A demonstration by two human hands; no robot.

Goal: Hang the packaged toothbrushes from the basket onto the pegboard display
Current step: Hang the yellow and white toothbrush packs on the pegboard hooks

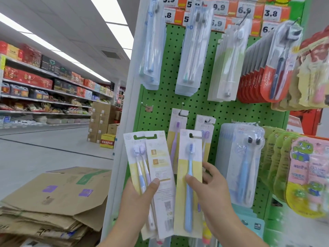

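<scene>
Head view: I stand facing a green pegboard (pixel 199 107) that fills the centre and right of the frame.
My left hand (pixel 140 198): lower centre; thumb and fingers hold a fan of toothbrush packs (pixel 151 166), one showing two brushes, another turned back-side out.
My right hand (pixel 211 186): just right of it; thumb in front, fingers behind, pinching a single blue toothbrush pack (pixel 189 175) upright before the board.
Empty hook (pixel 146 105): on the board at centre left, above my left-hand packs.
Hung packs: a purple brush pack (pixel 177 125) on a hook behind the blue one; clear packs (pixel 194 50) in the upper row.
Price tags (pixel 219 8): top edge.
Flattened cardboard (pixel 53 198): lower left.
Store shelves (pixel 44 82): left, far down the aisle.
</scene>
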